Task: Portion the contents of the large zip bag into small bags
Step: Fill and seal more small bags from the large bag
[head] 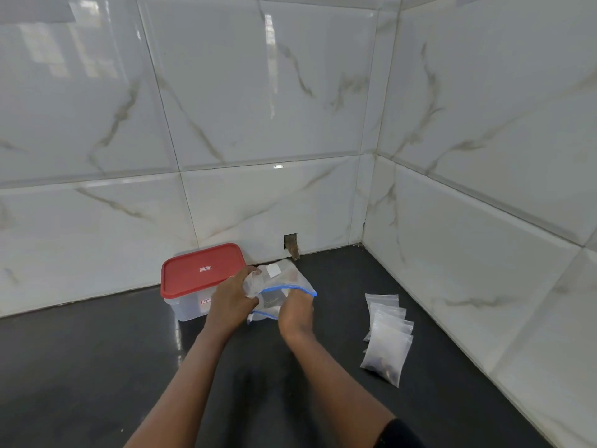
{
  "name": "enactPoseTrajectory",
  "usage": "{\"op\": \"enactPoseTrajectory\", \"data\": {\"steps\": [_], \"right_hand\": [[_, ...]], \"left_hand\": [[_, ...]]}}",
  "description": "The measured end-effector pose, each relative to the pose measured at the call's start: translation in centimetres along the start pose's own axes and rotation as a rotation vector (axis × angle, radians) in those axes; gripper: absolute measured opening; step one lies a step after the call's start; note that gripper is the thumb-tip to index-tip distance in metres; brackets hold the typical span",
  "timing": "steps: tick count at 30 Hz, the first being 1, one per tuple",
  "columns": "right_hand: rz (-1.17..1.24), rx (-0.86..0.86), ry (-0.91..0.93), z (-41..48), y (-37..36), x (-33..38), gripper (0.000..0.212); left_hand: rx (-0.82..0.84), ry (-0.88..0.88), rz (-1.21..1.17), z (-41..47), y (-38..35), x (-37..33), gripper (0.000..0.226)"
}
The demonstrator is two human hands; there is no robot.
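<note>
Two hands meet over a dark countertop [97,367], and the work sits between them. Leftmost, just beyond the left wrist, stands a clear storage box with a red lid [203,270], shut.

The left hand [231,300] has its fingers curled round a crumple of clear plastic, which looks like an empty small bag [253,284], held right against the upper side of the large zip bag [292,276]. That big bag lies just ahead of both grips, and its blue zip track is parted into an open mouth.

The right hand [295,313] reaches into that mouth. Its fingertips are hidden by the film, so whether they pinch any contents cannot be told.

Well to the right of the right hand, a row of filled small bags [386,337] lies overlapped on the counter, which suggests the portioning is well along.

To do this step cleanly, the left grip should hold the small bag's mouth wide and close under the big bag's opening. The right hand should then lift out a modest amount, keeping the transfer short so nothing spills onto the counter.
</note>
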State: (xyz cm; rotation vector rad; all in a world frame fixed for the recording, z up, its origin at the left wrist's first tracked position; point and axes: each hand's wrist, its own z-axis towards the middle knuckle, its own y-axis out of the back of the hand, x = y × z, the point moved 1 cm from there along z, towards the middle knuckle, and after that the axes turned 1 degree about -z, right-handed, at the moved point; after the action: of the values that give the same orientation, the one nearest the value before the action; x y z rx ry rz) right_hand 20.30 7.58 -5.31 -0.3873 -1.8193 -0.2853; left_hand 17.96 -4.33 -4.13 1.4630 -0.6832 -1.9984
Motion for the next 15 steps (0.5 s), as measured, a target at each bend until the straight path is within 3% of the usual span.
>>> {"op": "enactPoseTrajectory", "data": {"steps": [5,8,15], "right_hand": [[0.074,-0.006,-0.021,0.0,0.5,-0.5,0.033],[0.016,-0.043,-0.090,0.5,0.3,-1.4,0.035],[0.032,0.006,-0.029,0.6,-0.1,-2.3,0.032]], "left_hand": [[-0.125,0.053,0.012,0.3,-1.3,-0.7,0.045],[-0.096,0.069,-0.004,0.3,-1.7,-1.0,0.045],[-0.086,0.078,-0.010,1.1,-2.3,-1.0,0.040]]}}
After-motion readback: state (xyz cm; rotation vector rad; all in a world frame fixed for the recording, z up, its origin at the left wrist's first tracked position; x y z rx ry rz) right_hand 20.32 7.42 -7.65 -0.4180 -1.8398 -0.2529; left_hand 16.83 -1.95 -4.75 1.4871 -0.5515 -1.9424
